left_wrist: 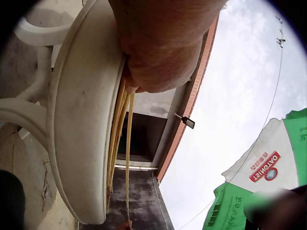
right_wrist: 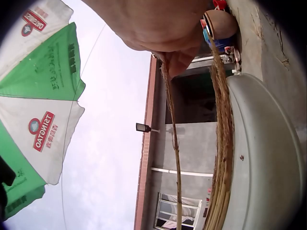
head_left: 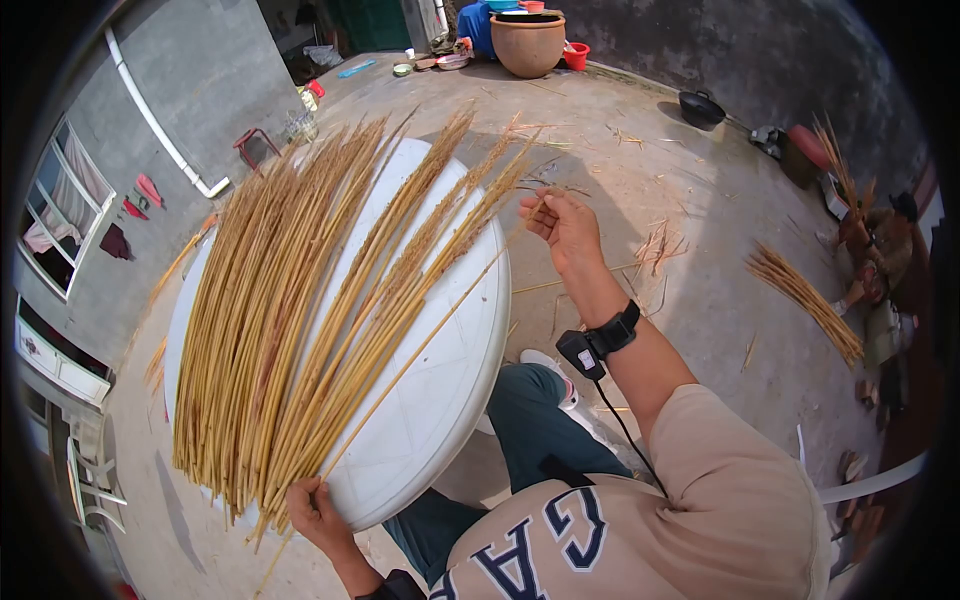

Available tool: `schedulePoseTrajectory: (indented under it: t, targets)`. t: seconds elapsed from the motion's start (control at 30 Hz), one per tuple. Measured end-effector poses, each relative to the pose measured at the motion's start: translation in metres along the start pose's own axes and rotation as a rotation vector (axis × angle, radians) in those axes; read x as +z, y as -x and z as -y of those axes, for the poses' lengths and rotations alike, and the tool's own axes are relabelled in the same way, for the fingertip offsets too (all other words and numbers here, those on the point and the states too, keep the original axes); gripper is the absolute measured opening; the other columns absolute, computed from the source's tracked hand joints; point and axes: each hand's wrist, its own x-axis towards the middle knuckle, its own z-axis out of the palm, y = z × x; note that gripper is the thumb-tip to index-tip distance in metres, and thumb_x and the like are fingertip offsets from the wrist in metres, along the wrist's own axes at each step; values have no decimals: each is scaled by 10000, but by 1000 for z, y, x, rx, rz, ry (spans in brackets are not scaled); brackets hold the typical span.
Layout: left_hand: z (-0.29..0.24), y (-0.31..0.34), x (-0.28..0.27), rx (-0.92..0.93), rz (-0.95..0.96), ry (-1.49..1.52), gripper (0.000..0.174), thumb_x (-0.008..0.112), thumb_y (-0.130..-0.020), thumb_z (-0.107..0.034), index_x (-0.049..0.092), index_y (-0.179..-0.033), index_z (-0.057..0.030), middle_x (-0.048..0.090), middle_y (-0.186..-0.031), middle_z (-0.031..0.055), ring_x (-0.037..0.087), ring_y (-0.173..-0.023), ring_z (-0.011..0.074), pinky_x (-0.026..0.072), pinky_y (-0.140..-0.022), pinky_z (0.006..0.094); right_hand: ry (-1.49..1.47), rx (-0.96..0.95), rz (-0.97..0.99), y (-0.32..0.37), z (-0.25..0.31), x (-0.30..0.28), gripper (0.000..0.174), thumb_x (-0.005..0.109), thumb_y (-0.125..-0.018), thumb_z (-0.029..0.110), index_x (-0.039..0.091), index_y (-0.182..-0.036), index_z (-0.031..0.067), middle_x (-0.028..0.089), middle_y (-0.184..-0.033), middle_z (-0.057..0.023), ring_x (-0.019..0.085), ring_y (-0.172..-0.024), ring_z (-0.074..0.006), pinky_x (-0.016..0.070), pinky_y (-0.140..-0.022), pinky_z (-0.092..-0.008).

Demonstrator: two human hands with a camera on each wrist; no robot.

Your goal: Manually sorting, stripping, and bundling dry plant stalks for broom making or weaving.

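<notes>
Many dry straw-coloured stalks (head_left: 255, 320) with feathery tops lie fanned across a round white plastic table (head_left: 450, 420). My left hand (head_left: 318, 518), at the table's near edge, pinches the thick end of a single stalk (left_wrist: 128, 153). Toward the upper right, the same stalk stretches to my right hand (head_left: 568, 228), which pinches its thin top beyond the table's right side. In the right wrist view this stalk (right_wrist: 176, 153) hangs apart from the others, with dry husk along its upper part. The left fingertips are partly hidden behind the hand in the left wrist view.
Scraps of stalk (head_left: 660, 248) litter the concrete floor. Another bundle (head_left: 805, 300) lies at the right near a seated person (head_left: 880, 245). A clay pot (head_left: 528, 45), a red bucket (head_left: 576, 56) and a black wok (head_left: 701, 108) stand farther back.
</notes>
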Motion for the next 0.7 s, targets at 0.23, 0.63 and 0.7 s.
schedulePoseTrajectory:
  t: [0.23, 0.63, 0.7]
  targets:
    - [1, 0, 0, 3, 26, 12, 134, 580, -704, 108, 536, -794, 19, 535, -769, 106, 527, -738, 235, 435, -657, 305, -48, 45, -203, -3, -10, 5, 150, 479, -871, 150, 559, -936, 41, 614, -737, -70, 587, -615, -147, 494, -567, -282]
    - [2, 2, 1, -52, -9, 39, 146, 590, -711, 123, 533, -798, 21, 551, -801, 96, 535, -746, 207, 458, -655, 278, -249, 74, 29, -10, 2, -7, 302, 451, -940, 239, 487, -1039, -44, 606, -983, -219, 631, -918, -303, 549, -773, -376]
    - [5, 3, 2, -58, -12, 53, 150, 591, -707, 126, 536, -801, 22, 557, -807, 98, 538, -748, 206, 461, -656, 278, -273, 72, 36, -9, 1, -7, 276, 469, -929, 186, 474, -1061, -56, 592, -1010, -230, 619, -949, -311, 542, -797, -374]
